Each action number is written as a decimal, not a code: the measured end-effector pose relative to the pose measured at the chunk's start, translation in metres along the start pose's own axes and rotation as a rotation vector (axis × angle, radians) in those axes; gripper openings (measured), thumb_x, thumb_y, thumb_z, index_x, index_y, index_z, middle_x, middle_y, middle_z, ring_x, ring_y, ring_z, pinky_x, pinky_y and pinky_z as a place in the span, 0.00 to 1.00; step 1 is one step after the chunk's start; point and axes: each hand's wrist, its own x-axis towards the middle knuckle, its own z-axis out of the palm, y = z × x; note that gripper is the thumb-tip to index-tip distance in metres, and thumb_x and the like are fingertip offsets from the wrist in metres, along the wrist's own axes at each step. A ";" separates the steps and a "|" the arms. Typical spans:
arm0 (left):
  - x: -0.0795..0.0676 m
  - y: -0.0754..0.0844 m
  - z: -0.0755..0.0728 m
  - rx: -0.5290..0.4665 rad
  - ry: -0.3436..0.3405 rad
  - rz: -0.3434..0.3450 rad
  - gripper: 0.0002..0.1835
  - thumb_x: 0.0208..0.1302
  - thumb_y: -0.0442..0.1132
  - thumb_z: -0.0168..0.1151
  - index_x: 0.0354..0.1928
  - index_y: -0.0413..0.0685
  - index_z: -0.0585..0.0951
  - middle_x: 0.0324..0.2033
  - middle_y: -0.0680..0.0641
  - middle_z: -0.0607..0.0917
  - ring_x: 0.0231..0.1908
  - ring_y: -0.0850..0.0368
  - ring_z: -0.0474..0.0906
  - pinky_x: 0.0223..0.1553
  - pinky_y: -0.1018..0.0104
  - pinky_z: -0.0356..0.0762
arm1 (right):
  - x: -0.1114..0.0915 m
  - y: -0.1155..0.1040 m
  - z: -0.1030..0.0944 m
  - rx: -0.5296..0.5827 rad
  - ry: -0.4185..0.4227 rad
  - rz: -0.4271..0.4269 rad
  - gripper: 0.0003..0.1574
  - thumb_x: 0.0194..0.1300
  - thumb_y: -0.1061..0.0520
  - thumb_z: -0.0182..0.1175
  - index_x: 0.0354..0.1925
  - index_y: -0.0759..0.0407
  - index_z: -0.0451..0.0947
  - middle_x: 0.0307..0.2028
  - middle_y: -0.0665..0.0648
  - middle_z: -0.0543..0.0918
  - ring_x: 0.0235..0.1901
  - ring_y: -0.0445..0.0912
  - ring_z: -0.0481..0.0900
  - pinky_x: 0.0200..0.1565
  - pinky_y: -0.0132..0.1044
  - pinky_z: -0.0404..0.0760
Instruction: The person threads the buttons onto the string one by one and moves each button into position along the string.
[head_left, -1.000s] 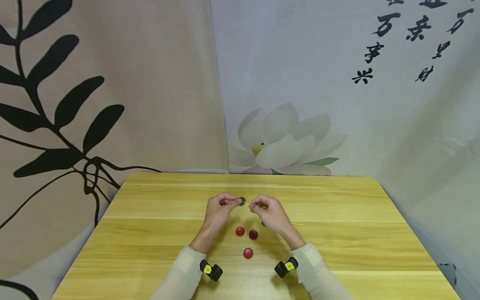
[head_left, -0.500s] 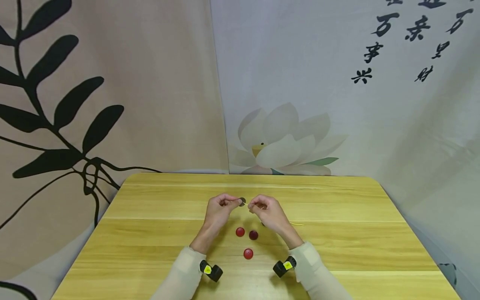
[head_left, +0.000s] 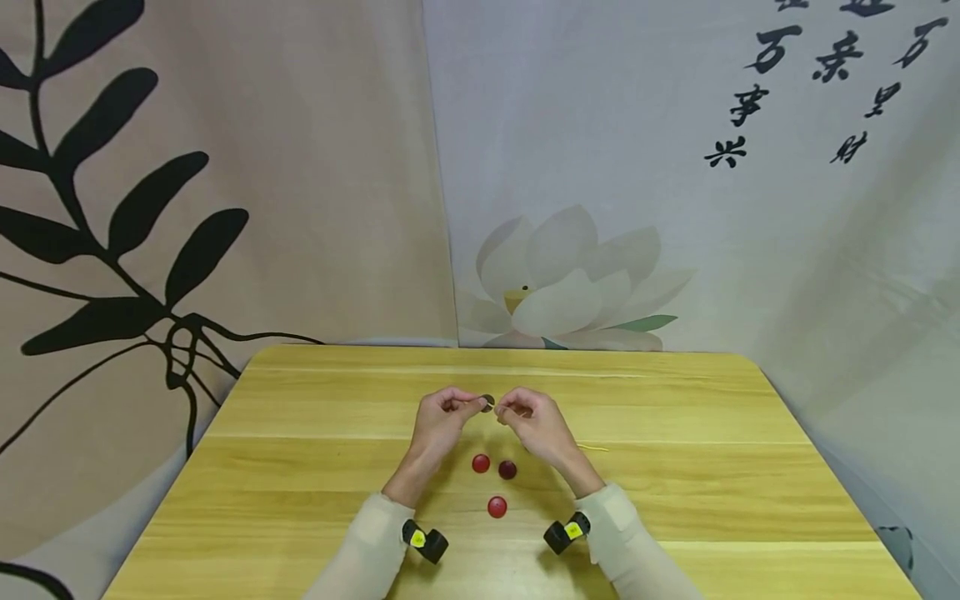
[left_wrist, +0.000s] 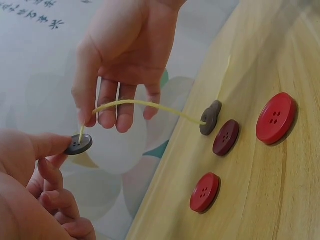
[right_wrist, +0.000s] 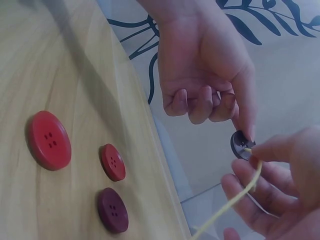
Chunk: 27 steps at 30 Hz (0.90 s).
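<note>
Over the wooden table, near its far edge and well apart from its side edges, your left hand pinches a dark button while your right hand pinches yellow cord meeting its face, red buttons lying nearer you.

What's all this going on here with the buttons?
A person's left hand pinches a dark grey four-hole button, while the right hand pinches a yellow string that meets the button at its holes. Whether the tip has gone through is hard to tell. The string leads down to overlapping dark buttons on the wooden table. Nearby lie a red button, another red button and a maroon button.
</note>
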 end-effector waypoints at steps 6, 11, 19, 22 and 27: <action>0.000 0.000 0.001 -0.015 -0.013 0.003 0.07 0.61 0.38 0.71 0.35 0.41 0.85 0.24 0.51 0.76 0.25 0.59 0.68 0.23 0.72 0.63 | 0.001 0.000 0.002 0.006 0.016 0.000 0.04 0.68 0.63 0.61 0.37 0.57 0.82 0.34 0.60 0.86 0.36 0.56 0.81 0.37 0.35 0.77; 0.000 0.001 0.002 -0.021 -0.015 0.004 0.07 0.61 0.38 0.71 0.35 0.41 0.85 0.24 0.51 0.76 0.25 0.59 0.67 0.23 0.72 0.62 | 0.002 0.000 0.002 0.000 0.039 -0.014 0.02 0.67 0.61 0.63 0.36 0.57 0.83 0.31 0.53 0.85 0.33 0.47 0.80 0.38 0.36 0.76; -0.001 0.003 0.004 -0.016 -0.010 -0.009 0.08 0.60 0.39 0.71 0.35 0.42 0.85 0.24 0.52 0.76 0.26 0.59 0.68 0.24 0.72 0.63 | 0.003 -0.001 0.003 -0.041 0.082 -0.046 0.04 0.66 0.61 0.64 0.34 0.53 0.83 0.30 0.48 0.83 0.34 0.42 0.79 0.46 0.43 0.75; -0.001 0.002 0.004 -0.013 -0.010 -0.014 0.08 0.60 0.39 0.71 0.35 0.42 0.85 0.24 0.52 0.76 0.27 0.59 0.69 0.25 0.72 0.63 | 0.002 0.000 0.004 -0.047 0.093 -0.055 0.05 0.65 0.62 0.65 0.33 0.52 0.83 0.28 0.46 0.83 0.33 0.42 0.79 0.46 0.44 0.75; -0.002 0.002 0.005 -0.018 -0.007 -0.011 0.07 0.61 0.39 0.71 0.35 0.42 0.85 0.24 0.52 0.76 0.27 0.58 0.69 0.26 0.71 0.63 | 0.002 0.001 0.004 -0.050 0.110 -0.067 0.05 0.64 0.62 0.66 0.32 0.52 0.83 0.27 0.46 0.83 0.33 0.42 0.80 0.47 0.49 0.75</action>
